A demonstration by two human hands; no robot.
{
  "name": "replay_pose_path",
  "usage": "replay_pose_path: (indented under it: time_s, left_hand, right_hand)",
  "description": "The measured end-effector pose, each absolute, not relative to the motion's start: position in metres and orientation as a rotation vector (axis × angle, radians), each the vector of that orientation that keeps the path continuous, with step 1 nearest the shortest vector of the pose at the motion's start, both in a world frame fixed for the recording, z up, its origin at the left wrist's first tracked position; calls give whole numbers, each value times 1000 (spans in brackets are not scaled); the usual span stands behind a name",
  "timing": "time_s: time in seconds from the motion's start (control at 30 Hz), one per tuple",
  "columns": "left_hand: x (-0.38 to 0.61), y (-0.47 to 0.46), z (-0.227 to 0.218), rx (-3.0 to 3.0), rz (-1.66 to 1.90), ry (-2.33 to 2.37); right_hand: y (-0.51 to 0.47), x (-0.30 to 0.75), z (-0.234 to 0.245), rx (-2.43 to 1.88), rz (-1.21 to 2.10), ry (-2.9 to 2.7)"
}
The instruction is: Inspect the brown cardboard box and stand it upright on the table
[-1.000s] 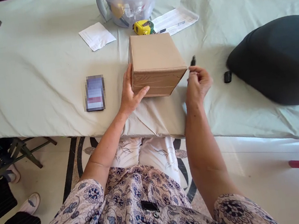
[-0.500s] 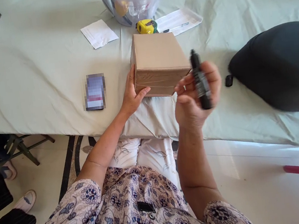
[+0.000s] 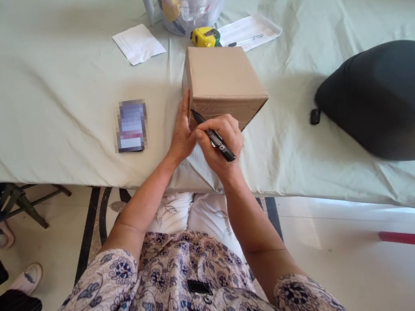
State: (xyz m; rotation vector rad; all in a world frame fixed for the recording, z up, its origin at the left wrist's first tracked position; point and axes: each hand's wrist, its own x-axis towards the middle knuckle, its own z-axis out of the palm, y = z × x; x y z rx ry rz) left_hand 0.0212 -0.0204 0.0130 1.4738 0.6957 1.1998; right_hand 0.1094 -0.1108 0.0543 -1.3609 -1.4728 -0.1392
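Note:
A brown cardboard box [image 3: 225, 71] sits on the cloth-covered table in front of me. My left hand [image 3: 182, 131] grips its left side near the front corner, fingers along the left face. Between the fingers of my right hand [image 3: 224, 140] is a black marker [image 3: 214, 136], held like a pen. Its tip is at the upper left of the box's near face; whether it touches is hard to tell. My right hand covers much of that face. The marker's black cap [image 3: 315, 116] lies on the cloth to the right.
A phone [image 3: 132, 126] lies left of the box. Behind the box are a yellow tape measure [image 3: 205, 37], a paper [image 3: 139, 44], a white envelope [image 3: 250, 32] with a pen, and a filled plastic basket [image 3: 195, 6]. A dark rounded object [image 3: 384, 101] stands right. A person's foot [image 3: 27, 279] shows lower left.
My right hand has come left and turned, bringing the marker from beside the box to the left part of its near face. My left hand still holds the box.

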Motion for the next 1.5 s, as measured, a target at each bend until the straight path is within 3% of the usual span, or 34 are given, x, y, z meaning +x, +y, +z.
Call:
replay_pose_path:
  time_s: [0.33, 0.57, 0.73, 0.87, 1.03, 1.17, 1.5]
  left_hand:
    - [17, -15, 1, 1721, 1152, 680]
    - [30, -7, -15, 1730, 1260, 712]
    - [21, -10, -9, 1772, 1195, 683]
    - [18, -5, -11, 1747, 1195, 741]
    - [18, 4, -24, 1807, 1222, 870]
    - [17, 5, -26, 1836, 1175, 974]
    - [12, -1, -24, 1840, 1105, 1146]
  right_hand:
    - [-108, 119, 62, -1261, -396, -1228]
    - [-102, 108, 54, -1066, -270, -1606]
    - [-108, 136, 52, -1022, -379, -1161]
    - [-99, 191, 54, -1217, -528, -755]
    - [-82, 251, 23, -1744, -149, -1068]
    - [-81, 258, -1, -2131, -58, -1187]
    - [-87, 239, 5, -2376, 31, -1294]
